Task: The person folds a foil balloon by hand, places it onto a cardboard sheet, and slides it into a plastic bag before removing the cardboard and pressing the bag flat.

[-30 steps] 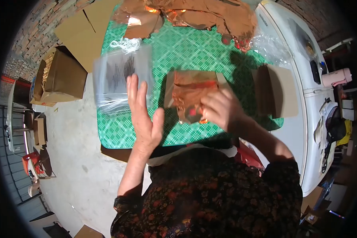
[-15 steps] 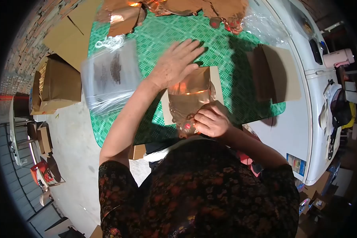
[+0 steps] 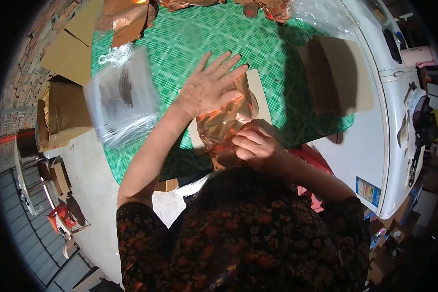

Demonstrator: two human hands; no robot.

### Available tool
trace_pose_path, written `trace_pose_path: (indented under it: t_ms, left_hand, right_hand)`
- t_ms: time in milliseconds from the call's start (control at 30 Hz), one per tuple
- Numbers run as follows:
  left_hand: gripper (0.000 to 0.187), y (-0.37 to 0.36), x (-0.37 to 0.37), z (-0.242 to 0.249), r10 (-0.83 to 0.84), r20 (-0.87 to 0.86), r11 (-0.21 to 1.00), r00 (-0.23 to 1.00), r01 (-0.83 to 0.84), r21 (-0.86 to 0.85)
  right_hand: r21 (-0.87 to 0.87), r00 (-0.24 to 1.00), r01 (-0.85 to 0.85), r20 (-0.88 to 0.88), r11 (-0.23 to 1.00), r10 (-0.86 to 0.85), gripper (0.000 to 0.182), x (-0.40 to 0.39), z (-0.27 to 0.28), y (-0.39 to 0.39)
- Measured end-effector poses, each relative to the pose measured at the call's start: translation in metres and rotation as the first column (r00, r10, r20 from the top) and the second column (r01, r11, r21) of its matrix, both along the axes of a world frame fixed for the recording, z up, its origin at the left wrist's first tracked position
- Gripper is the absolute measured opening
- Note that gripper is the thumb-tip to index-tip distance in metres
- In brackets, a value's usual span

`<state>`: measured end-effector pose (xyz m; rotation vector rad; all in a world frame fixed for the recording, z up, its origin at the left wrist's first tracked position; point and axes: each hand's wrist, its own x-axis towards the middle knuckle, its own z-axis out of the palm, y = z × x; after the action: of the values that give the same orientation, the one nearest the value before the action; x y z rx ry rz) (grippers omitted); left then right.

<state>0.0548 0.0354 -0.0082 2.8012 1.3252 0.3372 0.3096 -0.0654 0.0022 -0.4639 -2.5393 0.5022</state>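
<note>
A folded, shiny copper-coloured foil piece (image 3: 224,124) lies on a cream card (image 3: 259,87) at the near edge of the table. My left hand (image 3: 209,92) rests with fingers spread over the far left part of the foil. Its fingertips reach past the foil's far end. On the near right side, my right hand (image 3: 255,146) is closed with curled fingers at the foil's edge, pinching it. The fingertips are partly hidden. A small rounded tab of foil sticks out toward my body.
A stack of clear plastic bags (image 3: 124,97) lies to the left, with white string (image 3: 117,56) behind it. More copper foil pieces (image 3: 124,22) lie at the far edge. A cardboard piece (image 3: 357,78) stands right, beside a white appliance (image 3: 387,121). An open carton (image 3: 70,107) is at left.
My left hand has shifted slightly left, its fingers more spread. The foil looks more crumpled and turned under my hands. My right hand stays near the foil's near edge. The camera view has shifted.
</note>
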Motion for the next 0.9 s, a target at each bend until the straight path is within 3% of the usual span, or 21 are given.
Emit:
trace_pose_path:
  t_ms: [167, 300, 333, 400, 500, 667, 900]
  left_hand:
    - [0.069, 0.0, 0.0, -0.001, 0.015, -0.02, 1.0, 1.0, -0.015, 0.006]
    - [0.065, 0.0, 0.0, 0.0, 0.02, -0.041, 1.0, 0.999, -0.019, 0.019]
    - [0.064, 0.0, 0.0, -0.001, 0.021, -0.046, 0.999, 0.999, -0.019, 0.03]
    - [0.063, 0.0, -0.001, -0.002, 0.026, -0.045, 0.999, 0.999, -0.025, 0.042]
    - [0.062, 0.0, -0.001, -0.002, 0.032, -0.044, 0.998, 0.999, -0.03, 0.055]
    - [0.061, -0.002, 0.002, 0.003, 0.008, -0.04, 0.994, 0.999, -0.004, 0.111]
    - [0.06, -0.042, 0.005, 0.012, -0.015, 0.043, 1.0, 0.999, 0.014, 0.022]
  right_hand:
    - [-0.213, 0.994, -0.105, -0.048, 0.971, 0.097, 0.025, 0.011, 0.033, 0.006]
    - [0.066, 0.978, 0.207, -0.022, 0.976, -0.206, 0.053, -0.001, 0.017, 0.029]
    - [0.129, 0.963, 0.252, 0.069, 0.959, -0.262, 0.068, -0.006, 0.019, 0.034]
    - [0.158, 0.93, 0.321, 0.134, 0.934, -0.342, 0.084, -0.013, 0.0, 0.033]
    - [0.152, 0.91, 0.345, 0.189, 0.926, -0.369, 0.092, -0.008, -0.008, 0.02]
    - [0.146, 0.896, 0.346, 0.244, 0.927, -0.372, 0.09, -0.001, -0.006, 0.017]
    - [0.137, 0.892, 0.351, 0.25, 0.926, -0.376, 0.09, -0.003, -0.009, 0.016]
